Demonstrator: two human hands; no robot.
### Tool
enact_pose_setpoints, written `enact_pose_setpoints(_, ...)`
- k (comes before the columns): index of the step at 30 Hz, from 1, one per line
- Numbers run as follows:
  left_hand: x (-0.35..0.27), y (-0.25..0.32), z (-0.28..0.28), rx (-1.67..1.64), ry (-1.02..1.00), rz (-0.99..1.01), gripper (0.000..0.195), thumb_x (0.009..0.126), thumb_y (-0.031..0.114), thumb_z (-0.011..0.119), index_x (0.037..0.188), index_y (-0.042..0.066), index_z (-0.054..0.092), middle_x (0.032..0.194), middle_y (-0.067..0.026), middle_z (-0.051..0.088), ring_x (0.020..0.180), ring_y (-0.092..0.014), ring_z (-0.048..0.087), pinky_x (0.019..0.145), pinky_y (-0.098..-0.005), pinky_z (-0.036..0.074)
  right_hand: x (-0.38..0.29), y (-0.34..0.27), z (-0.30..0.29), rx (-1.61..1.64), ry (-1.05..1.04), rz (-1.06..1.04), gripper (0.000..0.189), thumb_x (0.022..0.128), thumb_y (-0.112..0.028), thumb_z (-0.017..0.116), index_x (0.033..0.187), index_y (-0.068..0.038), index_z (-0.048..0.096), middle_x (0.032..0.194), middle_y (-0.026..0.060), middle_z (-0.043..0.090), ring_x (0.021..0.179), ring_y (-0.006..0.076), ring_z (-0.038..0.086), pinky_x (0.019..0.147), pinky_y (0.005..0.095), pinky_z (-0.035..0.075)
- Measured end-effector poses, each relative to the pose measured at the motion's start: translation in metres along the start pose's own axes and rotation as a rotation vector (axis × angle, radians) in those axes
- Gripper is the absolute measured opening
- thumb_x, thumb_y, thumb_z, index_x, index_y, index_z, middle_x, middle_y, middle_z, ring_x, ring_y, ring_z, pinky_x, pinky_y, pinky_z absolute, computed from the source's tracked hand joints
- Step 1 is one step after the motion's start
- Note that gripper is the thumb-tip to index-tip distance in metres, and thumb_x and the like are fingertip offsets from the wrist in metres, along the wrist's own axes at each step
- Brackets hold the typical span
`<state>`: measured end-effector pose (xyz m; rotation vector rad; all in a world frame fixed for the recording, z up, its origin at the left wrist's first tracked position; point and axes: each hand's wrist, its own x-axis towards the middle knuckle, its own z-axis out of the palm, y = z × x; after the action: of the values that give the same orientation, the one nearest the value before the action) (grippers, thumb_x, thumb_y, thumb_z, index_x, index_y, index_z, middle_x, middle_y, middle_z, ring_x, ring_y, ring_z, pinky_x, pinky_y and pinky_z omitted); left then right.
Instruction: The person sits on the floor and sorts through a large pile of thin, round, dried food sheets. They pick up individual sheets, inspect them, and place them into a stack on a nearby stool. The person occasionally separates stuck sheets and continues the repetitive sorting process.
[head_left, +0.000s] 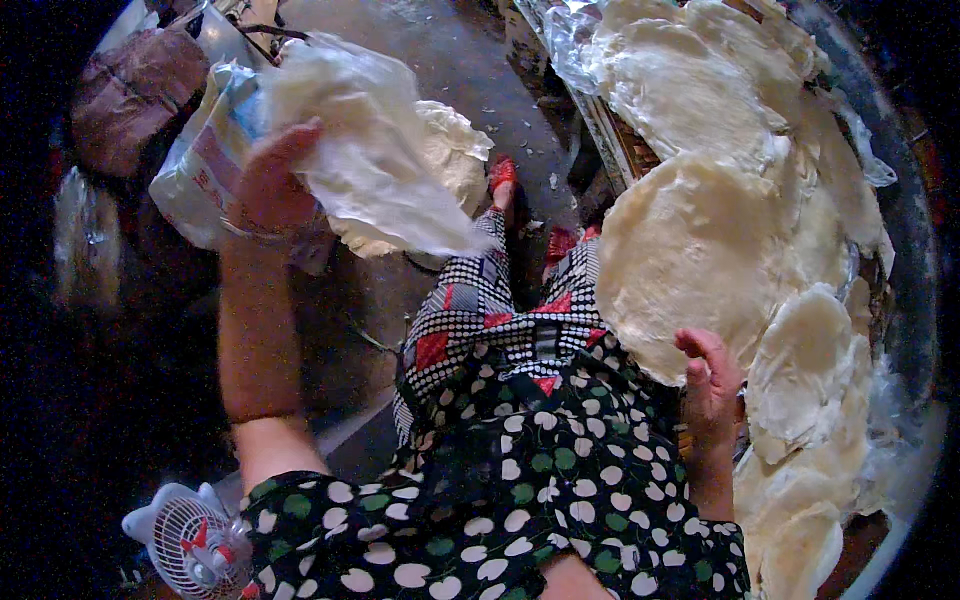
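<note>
My left hand (277, 180), blurred, is raised at the upper left against a thin whitish sheet (382, 157). The sheet is blurred too and slants down to the right; whether my fingers grip it is not clear. Behind it shows a cream-coloured, wavy-edged sheet (454, 146) that looks like thin dough. On my right side, my right hand (709, 371) has loosely bent fingers with nothing between them. It is at the lower edge of a large round dough-like sheet (682, 262), which overlaps a pile of similar sheets (697, 82).
A printed plastic bag (199, 176) and a brown bundle (135, 97) stand at the left. A small fan (199, 536) is at the lower left. Clear plastic film (570, 49) shows at the pile's edge. Pale scraps dot the floor (450, 45) beyond my feet.
</note>
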<state>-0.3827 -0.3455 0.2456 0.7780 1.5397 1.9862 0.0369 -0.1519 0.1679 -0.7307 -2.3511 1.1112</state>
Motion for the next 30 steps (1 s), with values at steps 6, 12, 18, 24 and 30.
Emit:
enact_pose_setpoints(6, 0.055, -0.029, -0.054, 1.800, -0.241, -0.225, 0.033, 0.078, 0.009, 0.047, 0.110, 0.003, 0.049, 0.108, -0.0219, 0.056, 0.099, -0.034, 0.057, 0.088, -0.0440, 0.043, 0.016, -0.003, 0.037, -0.024, -0.200, -0.049, 0.034, 0.087, -0.031, 0.051, 0.099, 0.000, 0.057, 0.091, 0.0170, 0.061, 0.082, 0.0309, 0.060, 0.072, 0.0361, 0.047)
enact_pose_setpoints(12, 0.023, -0.261, -0.049, 1.797, -0.519, -0.618, 0.039, 0.086, 0.025, 0.044, 0.120, 0.006, 0.048, 0.122, -0.0189, 0.049, 0.105, -0.031, 0.055, 0.082, -0.0424, 0.047, 0.021, -0.006, 0.054, -0.089, -0.307, -0.070, 0.027, 0.083, -0.023, 0.056, 0.098, -0.001, 0.057, 0.086, 0.0157, 0.061, 0.078, 0.0325, 0.059, 0.069, 0.0368, 0.046)
enact_pose_setpoints(18, -0.012, -0.294, -0.049, 1.779, -0.208, -0.345, 0.056, 0.082, 0.026, 0.047, 0.134, 0.011, 0.032, 0.135, -0.0213, 0.033, 0.109, -0.041, 0.047, 0.079, -0.0445, 0.047, 0.016, -0.001, 0.057, -0.133, -0.312, -0.003, 0.025, 0.083, -0.021, 0.056, 0.097, -0.001, 0.058, 0.083, 0.0148, 0.061, 0.075, 0.0304, 0.059, 0.067, 0.0355, 0.047)
enact_pose_setpoints(24, -0.023, -0.283, -0.041, 1.803, -0.050, -0.215, 0.054, 0.075, 0.022, 0.056, 0.126, 0.011, 0.041, 0.127, -0.0179, 0.042, 0.095, -0.034, 0.056, 0.074, -0.0420, 0.050, 0.032, -0.011, 0.079, -0.062, -0.431, 0.015, 0.023, 0.079, -0.015, 0.059, 0.098, -0.002, 0.058, 0.084, 0.0151, 0.061, 0.073, 0.0297, 0.059, 0.067, 0.0346, 0.047)
enact_pose_setpoints(30, 0.007, -0.234, -0.048, 1.639, -0.164, -0.518, 0.018, 0.074, 0.018, 0.051, 0.084, 0.009, 0.063, 0.092, -0.0146, 0.063, 0.090, -0.030, 0.060, 0.074, -0.0413, 0.049, 0.027, -0.008, 0.064, -0.094, -0.378, 0.023, 0.024, 0.078, -0.013, 0.060, 0.100, -0.002, 0.058, 0.086, 0.0151, 0.061, 0.078, 0.0296, 0.059, 0.069, 0.0350, 0.047)
